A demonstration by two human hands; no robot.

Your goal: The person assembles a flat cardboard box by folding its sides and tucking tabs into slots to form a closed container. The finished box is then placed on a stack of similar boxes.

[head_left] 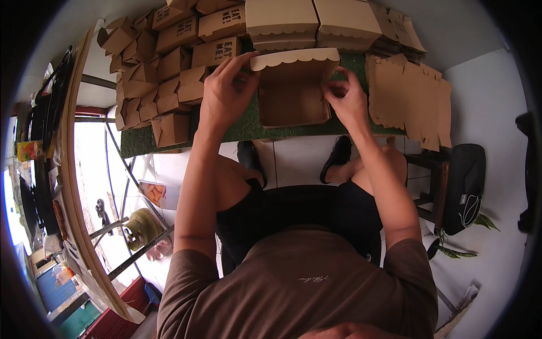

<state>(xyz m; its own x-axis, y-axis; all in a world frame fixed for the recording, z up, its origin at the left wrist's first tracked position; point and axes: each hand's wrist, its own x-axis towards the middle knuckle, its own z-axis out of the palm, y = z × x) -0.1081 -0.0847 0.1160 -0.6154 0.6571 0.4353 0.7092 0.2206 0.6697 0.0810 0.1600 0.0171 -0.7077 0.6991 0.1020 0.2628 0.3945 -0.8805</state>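
A brown cardboard box [293, 105] with a scalloped lid edge [296, 58] sits in front of me on the green turf-like table cover, its lid raised and its inside showing. My left hand [226, 93] is closed on the lid's left corner, fingertips at the edge. On the opposite side my right hand [348, 97] pinches the box's right side near the lid corner, thumb and index finger together. Both forearms reach up from the lower part of the view.
Folded small boxes [169, 79] are piled at the left. Larger closed boxes [282, 22] stand stacked at the back. Flat cardboard blanks [409, 99] overhang the table's right front edge. A wooden stool [432, 186] and a black bag [468, 186] are at the right.
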